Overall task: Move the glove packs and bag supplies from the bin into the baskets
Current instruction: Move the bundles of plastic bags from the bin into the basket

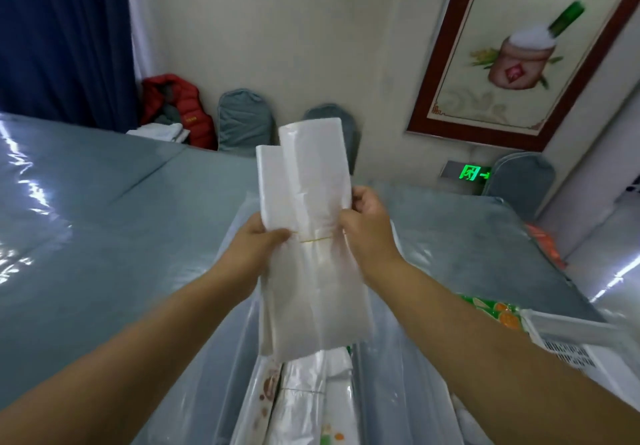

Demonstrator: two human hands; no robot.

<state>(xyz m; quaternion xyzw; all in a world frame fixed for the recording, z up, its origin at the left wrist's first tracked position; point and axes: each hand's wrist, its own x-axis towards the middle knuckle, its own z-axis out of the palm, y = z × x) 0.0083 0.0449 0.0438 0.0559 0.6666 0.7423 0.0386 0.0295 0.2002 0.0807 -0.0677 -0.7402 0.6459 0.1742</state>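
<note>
Head view: both hands — left hand (258,242), right hand (363,223) — pinch a limp, light, slippery bag bundle (311,236) at its rubber band (315,239), raised above the near bin (398,392) — the firmest hold.

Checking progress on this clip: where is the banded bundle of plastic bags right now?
Head view, centre: the bundle of plastic bags is held upright in the air by the left hand and right hand, above the bin.
</note>
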